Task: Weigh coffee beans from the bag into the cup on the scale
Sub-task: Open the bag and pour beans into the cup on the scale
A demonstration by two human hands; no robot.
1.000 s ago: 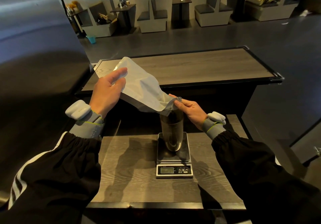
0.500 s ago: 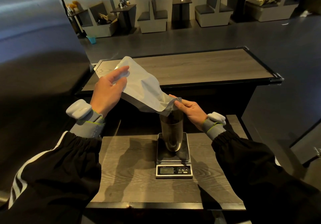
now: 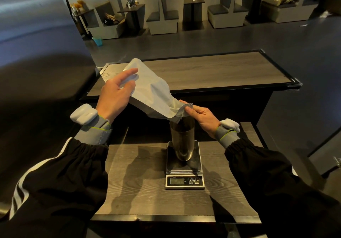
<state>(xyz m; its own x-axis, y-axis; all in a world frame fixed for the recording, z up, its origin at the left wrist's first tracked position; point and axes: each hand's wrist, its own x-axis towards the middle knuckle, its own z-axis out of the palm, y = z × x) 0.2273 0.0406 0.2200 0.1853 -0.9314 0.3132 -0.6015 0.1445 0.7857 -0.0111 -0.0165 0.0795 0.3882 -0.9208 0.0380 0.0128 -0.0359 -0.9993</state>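
A silver foil bag (image 3: pixel 153 91) is tilted with its mouth down over a tall steel cup (image 3: pixel 182 141). The cup stands upright on a small digital scale (image 3: pixel 184 178) on the near wooden table (image 3: pixel 140 186). My left hand (image 3: pixel 114 97) holds the raised bottom end of the bag, fingers spread along its side. My right hand (image 3: pixel 201 115) pinches the bag's open mouth just above the cup's rim. The cup's inside is dark and the beans cannot be made out. The scale's display is too small to read.
A longer wooden counter (image 3: pixel 212 71) with a black frame runs behind the near table, higher up. A large curved metal surface (image 3: pixel 36 53) fills the left. Benches and small tables (image 3: pixel 193 7) line the far wall across an open dark floor.
The bag's raised end and my left hand have crept slightly upward; my left fingers have shifted on the bag. The right hand and the cup have stayed in place.
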